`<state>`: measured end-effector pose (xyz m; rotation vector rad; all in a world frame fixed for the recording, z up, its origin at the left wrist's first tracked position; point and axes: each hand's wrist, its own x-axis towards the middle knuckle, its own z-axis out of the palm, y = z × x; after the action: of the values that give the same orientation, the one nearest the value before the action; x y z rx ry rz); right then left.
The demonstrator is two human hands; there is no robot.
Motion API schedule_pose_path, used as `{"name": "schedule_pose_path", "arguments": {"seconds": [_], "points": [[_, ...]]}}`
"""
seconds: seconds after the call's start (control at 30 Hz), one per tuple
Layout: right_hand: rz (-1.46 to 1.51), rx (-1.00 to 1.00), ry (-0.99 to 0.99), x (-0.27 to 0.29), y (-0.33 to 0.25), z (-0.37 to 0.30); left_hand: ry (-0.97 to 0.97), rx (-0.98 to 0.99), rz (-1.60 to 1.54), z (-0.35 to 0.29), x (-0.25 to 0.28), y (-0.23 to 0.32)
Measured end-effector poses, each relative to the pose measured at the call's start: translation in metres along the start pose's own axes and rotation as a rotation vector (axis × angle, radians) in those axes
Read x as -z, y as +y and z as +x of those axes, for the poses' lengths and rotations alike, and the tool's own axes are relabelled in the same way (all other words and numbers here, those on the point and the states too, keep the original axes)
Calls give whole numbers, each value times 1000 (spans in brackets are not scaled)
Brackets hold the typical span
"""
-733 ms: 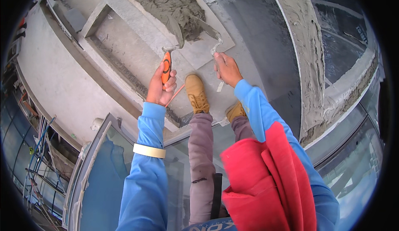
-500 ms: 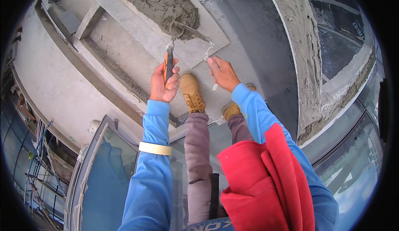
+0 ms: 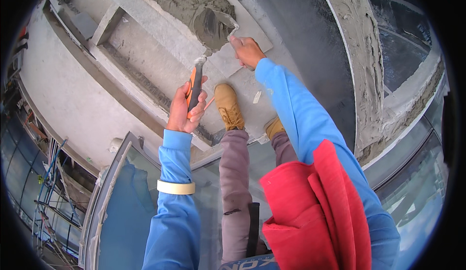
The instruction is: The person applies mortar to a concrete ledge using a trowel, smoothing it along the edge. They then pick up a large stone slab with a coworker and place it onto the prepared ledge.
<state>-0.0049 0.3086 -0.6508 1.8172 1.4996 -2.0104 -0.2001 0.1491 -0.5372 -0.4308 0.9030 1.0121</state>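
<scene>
My left hand (image 3: 189, 107) is wrapped round the orange-and-black handle of a tool (image 3: 195, 83), held upright. Mortar coats the neck at its top, and I cannot make out a blade. Farther forward and to the right, my right hand (image 3: 246, 51) grips a trowel (image 3: 228, 21) by its handle, which the fingers mostly hide. The trowel's cranked neck shows beyond the fingers, and its blade lies against the near end of a heap of wet grey mortar (image 3: 179, 0). A smoothed patch shows beside the blade. Under the heap is a flat pale board (image 3: 255, 34).
My tan boots (image 3: 228, 106) stand on the ledge close to the board. To the right, a mortar-covered strip (image 3: 357, 51) borders a dark panel (image 3: 310, 42). A recessed concrete frame (image 3: 109, 25) runs along the left. Glass panes (image 3: 124, 211) and scaffolding (image 3: 51, 197) lie lower left.
My right hand has moved forward and slightly left, taking the trowel to the near end of the mortar, where a smoothed patch now shows. My left hand has shifted slightly left and down.
</scene>
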Motion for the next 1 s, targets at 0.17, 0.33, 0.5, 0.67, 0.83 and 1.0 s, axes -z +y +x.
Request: {"name": "schedule_pose_path", "arguments": {"seconds": [0.17,0.33,0.5,0.67,0.83,1.0], "points": [[242,-82,19,14,-1,5,-71,-140,-227,-3,4,3],[148,-37,-50,14,2,-43,-56,-132,-283,11,11,6],[51,97,41,-1,20,-58,-26,-160,-239,6,4,2],[-61,-9,56,1,22,-64,238,-239,55,-15,-22,8],[134,-86,-10,23,8,-120,513,-435,476,-30,-49,11],[-43,-10,63,47,-4,-185,636,-546,649,-38,-62,34]]}}
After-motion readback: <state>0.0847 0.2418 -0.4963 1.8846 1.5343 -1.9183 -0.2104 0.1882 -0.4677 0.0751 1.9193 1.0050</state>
